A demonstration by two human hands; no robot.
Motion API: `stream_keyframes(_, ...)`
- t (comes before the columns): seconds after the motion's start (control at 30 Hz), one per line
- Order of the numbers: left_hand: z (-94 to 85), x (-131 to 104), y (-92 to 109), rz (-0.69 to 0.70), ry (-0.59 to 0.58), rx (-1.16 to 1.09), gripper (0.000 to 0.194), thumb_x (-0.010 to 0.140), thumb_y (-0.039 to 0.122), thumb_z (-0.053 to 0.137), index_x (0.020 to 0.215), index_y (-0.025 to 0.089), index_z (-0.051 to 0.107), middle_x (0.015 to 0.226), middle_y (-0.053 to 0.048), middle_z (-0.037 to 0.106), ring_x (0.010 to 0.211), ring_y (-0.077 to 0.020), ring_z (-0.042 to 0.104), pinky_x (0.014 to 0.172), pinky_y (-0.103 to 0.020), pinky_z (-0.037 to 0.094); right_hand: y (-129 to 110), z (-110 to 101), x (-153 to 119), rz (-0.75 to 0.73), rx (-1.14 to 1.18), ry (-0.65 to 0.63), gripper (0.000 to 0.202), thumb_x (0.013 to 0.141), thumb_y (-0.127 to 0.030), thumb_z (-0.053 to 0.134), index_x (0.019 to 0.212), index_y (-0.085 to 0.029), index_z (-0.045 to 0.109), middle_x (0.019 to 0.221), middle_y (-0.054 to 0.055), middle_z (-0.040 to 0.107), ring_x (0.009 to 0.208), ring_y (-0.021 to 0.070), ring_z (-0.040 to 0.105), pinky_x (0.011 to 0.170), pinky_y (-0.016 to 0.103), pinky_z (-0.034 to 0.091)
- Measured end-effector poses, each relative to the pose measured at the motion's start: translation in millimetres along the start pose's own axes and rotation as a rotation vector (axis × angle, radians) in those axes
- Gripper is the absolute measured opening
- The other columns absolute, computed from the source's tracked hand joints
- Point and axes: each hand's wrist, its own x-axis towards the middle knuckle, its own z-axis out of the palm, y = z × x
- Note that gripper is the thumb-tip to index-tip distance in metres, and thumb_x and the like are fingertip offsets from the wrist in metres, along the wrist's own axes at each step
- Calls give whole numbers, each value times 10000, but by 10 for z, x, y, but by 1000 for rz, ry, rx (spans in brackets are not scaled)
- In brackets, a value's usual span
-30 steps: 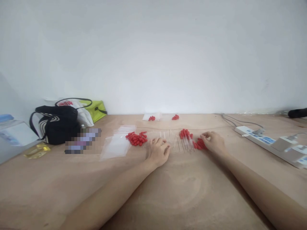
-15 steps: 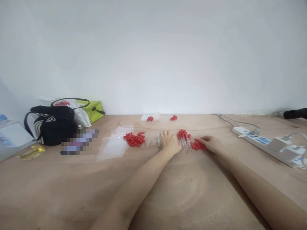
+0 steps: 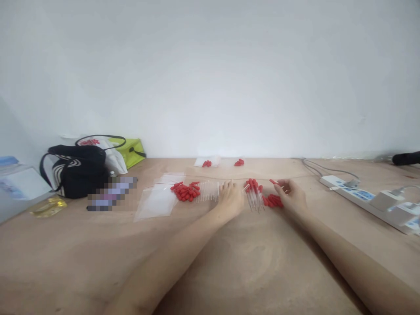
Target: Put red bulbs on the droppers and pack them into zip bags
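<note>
Red cap: since half a second ago it has come up above the small pile with my right hand; my fingers are narrow, pinching the cap, bright red and slender.
Left hand: fingers bent over the row of tubes; a slim pale tube juts beside them, and whether they grip it I cannot tell.
Tubes: clear, thin, side by side on the table.
Capped tubes: fanned between my hands, red ends away from me.
Left heap: loose red caps.
Clear bags: flat, overlapping, beside that heap.
Back bags: small, near the wall, with red caps in or on them.
Black bag: contents hidden.
</note>
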Motion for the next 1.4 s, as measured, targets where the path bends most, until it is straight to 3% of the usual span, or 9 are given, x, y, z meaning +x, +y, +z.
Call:
stream_keyframes(0.1, -82, -257, -365, 221, 71, -100, 148, 836, 161, 390, 868, 141, 533, 848, -52, 607, 800, -178, 522, 826, -358, 288, -174, 85, -133, -212, 103, -10, 341, 767, -379, 456, 1001, -163, 577, 828, 69, 574, 682, 153, 531, 609, 291, 438)
stream_keyframes(0.2, -54, -455, -719, 441, 188, -165, 157, 853, 158, 379, 895, 166, 531, 810, -16, 628, 728, -140, 542, 863, -356, 253, -412, 233, -321, -343, 185, -144, 261, 799, -325, 430, 934, -202, 616, 853, 73, 544, 788, 173, 538, 674, 305, 448)
stream_keyframes(0.33, 74, -552, -958, 531, 254, -182, 265, 849, 96, 345, 1014, 190, 531, 831, -22, 636, 757, -138, 542, 816, -332, 271, -701, 442, -530, -419, 245, -334, 190, 770, -269, 490, 894, -212, 622, 862, 66, 546, 786, 168, 538, 679, 306, 459)
stream_keyframes(0.47, 158, -544, -967, 446, 270, -210, 231, 859, 136, 359, 956, 188, 562, 897, -32, 637, 779, -149, 530, 772, -322, 284, -786, 560, -603, -407, 293, -365, 152, 753, -268, 518, 846, -203, 619, 789, 49, 563, 708, 153, 535, 624, 290, 458)
stream_keyframes(0.67, 155, -535, -944, 388, 251, -236, 223, 858, 122, 355, 937, 182, 554, 903, -26, 647, 767, -141, 549, 778, -332, 274, -711, 556, -622, -321, 255, -381, 109, 737, -286, 536, 754, -189, 582, 601, 1, 515, 550, 125, 468, 506, 253, 396)
stream_keyframes(1.03, 187, -529, -969, 410, 270, -257, 235, 869, 159, 352, 958, 196, 567, 902, -26, 654, 773, -142, 551, 774, -333, 276, -754, 540, -650, -299, 301, -502, 113, 740, -284, 521, 775, -185, 563, 636, 4, 549, 592, 122, 499, 546, 246, 417)
stream_keyframes(1.4, 162, -536, -959, 417, 274, -239, 228, 863, 144, 362, 956, 185, 566, 904, -31, 659, 782, -139, 567, 811, -344, 267, -758, 544, -654, -282, 285, -480, 107, 744, -284, 514, 767, -187, 554, 628, 3, 536, 569, 122, 491, 506, 243, 413)
